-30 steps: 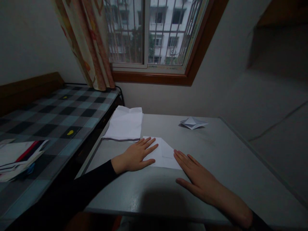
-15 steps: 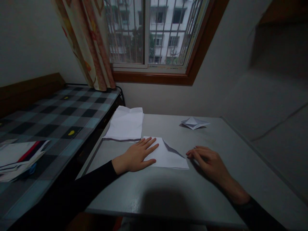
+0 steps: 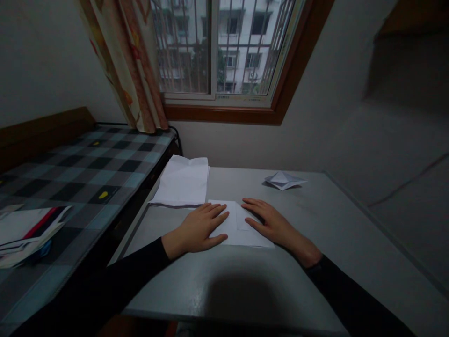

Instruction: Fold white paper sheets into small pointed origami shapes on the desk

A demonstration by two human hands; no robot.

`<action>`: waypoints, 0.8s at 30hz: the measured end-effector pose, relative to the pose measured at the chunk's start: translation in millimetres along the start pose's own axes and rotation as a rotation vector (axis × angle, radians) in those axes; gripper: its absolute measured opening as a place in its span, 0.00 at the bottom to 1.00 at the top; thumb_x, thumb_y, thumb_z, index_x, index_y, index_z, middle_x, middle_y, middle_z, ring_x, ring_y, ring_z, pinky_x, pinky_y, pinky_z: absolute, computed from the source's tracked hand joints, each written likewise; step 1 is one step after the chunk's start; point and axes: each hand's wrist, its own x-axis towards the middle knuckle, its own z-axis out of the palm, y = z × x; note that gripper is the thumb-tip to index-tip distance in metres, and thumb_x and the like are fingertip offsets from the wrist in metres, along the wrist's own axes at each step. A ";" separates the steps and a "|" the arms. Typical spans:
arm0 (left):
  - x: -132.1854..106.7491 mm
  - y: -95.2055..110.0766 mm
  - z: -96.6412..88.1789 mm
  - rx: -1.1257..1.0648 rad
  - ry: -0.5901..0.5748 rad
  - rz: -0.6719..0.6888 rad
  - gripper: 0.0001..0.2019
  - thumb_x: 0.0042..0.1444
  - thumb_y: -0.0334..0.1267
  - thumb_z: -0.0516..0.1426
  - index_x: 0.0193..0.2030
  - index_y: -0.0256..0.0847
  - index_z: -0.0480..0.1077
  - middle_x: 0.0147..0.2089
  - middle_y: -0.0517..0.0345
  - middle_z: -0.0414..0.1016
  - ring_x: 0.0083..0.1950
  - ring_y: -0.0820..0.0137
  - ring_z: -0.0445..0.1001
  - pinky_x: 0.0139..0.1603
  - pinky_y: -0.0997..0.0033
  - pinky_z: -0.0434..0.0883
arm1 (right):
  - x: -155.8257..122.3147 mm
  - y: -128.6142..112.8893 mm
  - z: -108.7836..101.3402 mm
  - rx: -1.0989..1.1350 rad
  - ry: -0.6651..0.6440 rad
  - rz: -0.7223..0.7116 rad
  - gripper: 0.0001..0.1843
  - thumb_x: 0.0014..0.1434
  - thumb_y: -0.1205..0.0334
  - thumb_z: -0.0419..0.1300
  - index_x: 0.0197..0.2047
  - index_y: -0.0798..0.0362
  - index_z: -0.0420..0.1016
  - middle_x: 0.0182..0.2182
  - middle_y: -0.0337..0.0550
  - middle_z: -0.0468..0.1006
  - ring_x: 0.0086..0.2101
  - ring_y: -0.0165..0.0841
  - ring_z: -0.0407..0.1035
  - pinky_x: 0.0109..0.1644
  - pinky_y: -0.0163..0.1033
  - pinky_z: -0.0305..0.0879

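A white sheet of paper (image 3: 232,238), folded in half, lies on the table with its upper right corner turned down toward the middle. Flat across the paper's left side rests my left hand (image 3: 199,228), fingers spread. My right hand (image 3: 271,222) lies on the turned-down flap at the paper's right, fingers stretched out, hiding part of the flap and the right edge. Neither hand grips anything.
A stack of white paper (image 3: 184,181) stands at the table's back left. Near the back right sits a folded paper boat (image 3: 283,179). Left of the grey table (image 3: 168,285) is a bed with a checked cover (image 3: 115,164), bearing some papers (image 3: 26,229).
My right hand has moved left from beside the paper onto its right half, its fingers now stretched out. The raised corner flap now lies flat. My left hand has stayed put.
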 end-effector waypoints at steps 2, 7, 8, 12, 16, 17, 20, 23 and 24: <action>2.2 1.4 -3.3 0.028 0.030 -0.024 0.26 0.75 0.54 0.58 0.72 0.41 0.71 0.76 0.40 0.73 0.74 0.48 0.74 0.77 0.42 0.68 | -2.5 -0.5 -0.3 -0.014 -0.010 0.002 0.25 0.76 0.51 0.64 0.73 0.41 0.76 0.73 0.50 0.76 0.71 0.49 0.70 0.78 0.66 0.65; 7.9 -2.9 -7.0 0.100 0.163 -0.200 0.26 0.72 0.54 0.62 0.67 0.39 0.72 0.70 0.40 0.78 0.70 0.46 0.75 0.74 0.40 0.68 | -4.3 -3.2 -3.3 -0.027 -0.015 0.002 0.25 0.76 0.52 0.63 0.73 0.43 0.76 0.73 0.52 0.76 0.71 0.50 0.70 0.76 0.66 0.66; 8.6 -4.5 -6.7 0.097 0.177 -0.222 0.28 0.70 0.56 0.63 0.68 0.39 0.71 0.69 0.40 0.78 0.70 0.45 0.75 0.73 0.40 0.68 | -4.4 -4.2 -4.2 -0.031 -0.018 0.002 0.25 0.76 0.52 0.63 0.73 0.43 0.76 0.73 0.52 0.75 0.71 0.50 0.70 0.77 0.66 0.66; 10.0 -8.6 -2.7 0.074 0.181 -0.245 0.31 0.69 0.60 0.63 0.69 0.40 0.69 0.65 0.40 0.80 0.67 0.45 0.77 0.72 0.40 0.69 | -5.0 -7.9 -7.8 -0.045 -0.030 0.004 0.26 0.75 0.50 0.64 0.72 0.45 0.76 0.73 0.54 0.75 0.71 0.51 0.70 0.77 0.67 0.65; 9.5 -10.2 2.8 0.070 0.192 -0.266 0.35 0.68 0.62 0.63 0.72 0.40 0.67 0.66 0.38 0.78 0.67 0.44 0.77 0.73 0.39 0.68 | -5.8 -7.9 -8.7 -0.049 -0.046 0.011 0.28 0.74 0.48 0.66 0.73 0.44 0.76 0.74 0.54 0.74 0.72 0.52 0.69 0.77 0.67 0.65; 9.2 -10.7 3.9 0.069 0.194 -0.272 0.36 0.68 0.62 0.64 0.72 0.39 0.67 0.67 0.37 0.77 0.68 0.43 0.76 0.75 0.39 0.66 | -6.0 -7.4 -8.4 -0.049 -0.046 0.010 0.28 0.74 0.48 0.66 0.73 0.44 0.75 0.74 0.54 0.74 0.72 0.51 0.69 0.77 0.67 0.65; 7.9 -12.2 5.7 0.057 0.191 -0.281 0.37 0.67 0.63 0.64 0.72 0.38 0.67 0.68 0.36 0.76 0.69 0.43 0.75 0.77 0.39 0.64 | -6.3 -6.5 -6.6 -0.048 -0.039 0.006 0.29 0.74 0.47 0.67 0.73 0.45 0.75 0.74 0.54 0.74 0.72 0.51 0.69 0.77 0.65 0.65; 6.9 -13.1 5.3 0.041 0.185 -0.277 0.36 0.67 0.63 0.63 0.71 0.39 0.67 0.65 0.37 0.77 0.67 0.43 0.76 0.76 0.38 0.65 | -5.5 -7.8 -5.2 -0.042 -0.040 0.013 0.28 0.74 0.48 0.67 0.73 0.45 0.76 0.73 0.54 0.74 0.71 0.51 0.69 0.77 0.66 0.65; 6.7 -13.1 4.9 0.035 0.189 -0.280 0.36 0.67 0.63 0.64 0.71 0.39 0.68 0.64 0.37 0.77 0.66 0.43 0.76 0.75 0.38 0.66 | -5.1 -8.5 -4.9 -0.039 -0.040 0.014 0.28 0.74 0.48 0.67 0.72 0.45 0.76 0.73 0.54 0.74 0.71 0.51 0.69 0.77 0.66 0.65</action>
